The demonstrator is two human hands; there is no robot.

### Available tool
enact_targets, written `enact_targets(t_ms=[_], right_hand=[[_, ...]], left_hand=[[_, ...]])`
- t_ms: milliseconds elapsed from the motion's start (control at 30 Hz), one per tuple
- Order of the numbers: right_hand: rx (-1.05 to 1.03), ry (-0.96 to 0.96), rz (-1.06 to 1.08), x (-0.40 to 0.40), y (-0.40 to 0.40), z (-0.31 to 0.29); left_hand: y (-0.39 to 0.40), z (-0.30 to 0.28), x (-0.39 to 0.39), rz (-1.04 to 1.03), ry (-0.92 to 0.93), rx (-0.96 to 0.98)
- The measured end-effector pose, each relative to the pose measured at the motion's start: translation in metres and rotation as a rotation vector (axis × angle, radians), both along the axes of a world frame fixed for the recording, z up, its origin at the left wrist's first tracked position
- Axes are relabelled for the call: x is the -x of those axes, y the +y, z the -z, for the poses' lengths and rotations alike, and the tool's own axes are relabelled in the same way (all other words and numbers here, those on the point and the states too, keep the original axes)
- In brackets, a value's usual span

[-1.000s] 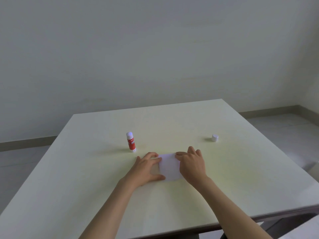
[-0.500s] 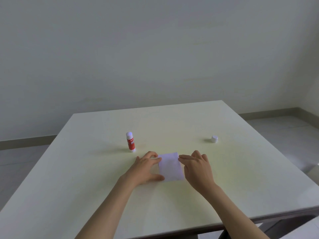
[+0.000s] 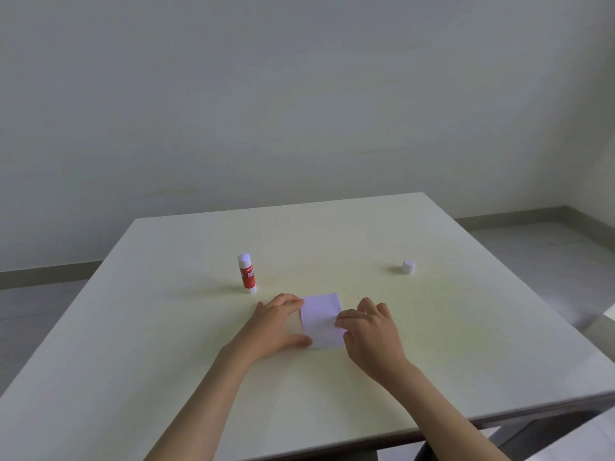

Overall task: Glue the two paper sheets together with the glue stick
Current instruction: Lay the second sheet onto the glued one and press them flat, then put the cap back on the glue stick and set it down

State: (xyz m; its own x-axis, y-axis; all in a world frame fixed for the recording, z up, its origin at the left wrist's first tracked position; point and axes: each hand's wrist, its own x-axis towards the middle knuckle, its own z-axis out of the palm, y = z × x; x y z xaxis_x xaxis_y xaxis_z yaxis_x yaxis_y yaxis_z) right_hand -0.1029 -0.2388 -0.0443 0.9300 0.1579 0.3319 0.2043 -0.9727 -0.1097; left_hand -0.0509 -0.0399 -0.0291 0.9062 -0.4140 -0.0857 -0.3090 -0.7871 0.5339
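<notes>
Left hand (image 3: 278, 322): laid flat on the table (image 3: 166, 327), fingers spread, fingertips and thumb resting against the left edge of the paper (image 3: 321, 319); nothing is gripped. Forearm extended from the near edge, angled inward to the right.

Right hand (image 3: 371, 331): placed at the paper's right edge, fingers loosely curled, index finger and thumb brought to the sheet at mid-height; whether the edge is pinched or only pressed cannot be told. Forearm extended from the near right, angled inward to the left.

Paper: white, small, rectangular, laid flat between the two hands, nearer the near edge than the far edge, roughly midway between the left and right edges. One sheet face is seen; a second sheet beneath cannot be made out.

Glue stick (image 3: 247, 273): red body, white tip, stood upright, uncapped, beyond the left hand and apart from the paper.

Cap (image 3: 408, 266): white, stood well apart toward the right edge, beyond the right hand.
</notes>
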Motion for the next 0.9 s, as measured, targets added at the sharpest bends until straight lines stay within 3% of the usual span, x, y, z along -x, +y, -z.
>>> enact_targets(t_ms=[333,500,600,767,900], right_hand=[[-0.056,-0.149,-0.036,0.003,0.001,-0.01],[-0.256,-0.102,0.113,-0.018,-0.018,-0.018],[-0.351,-0.077,0.217,-0.034,-0.043,-0.023],[-0.416,0.024,0.432,-0.044,-0.075,-0.016],[-0.433,0.024,0.478,-0.054,-0.088,-0.013]], left_hand=[[0.015,0.001,0.001,-0.075,-0.136,0.206],[0.026,-0.008,0.005,-0.416,-0.439,0.5],[0.035,-0.013,-0.001,-0.671,-0.515,0.669],[0.042,-0.008,-0.024,-0.793,-0.307,0.703],[0.034,0.0,-0.034,-0.78,-0.206,0.725]])
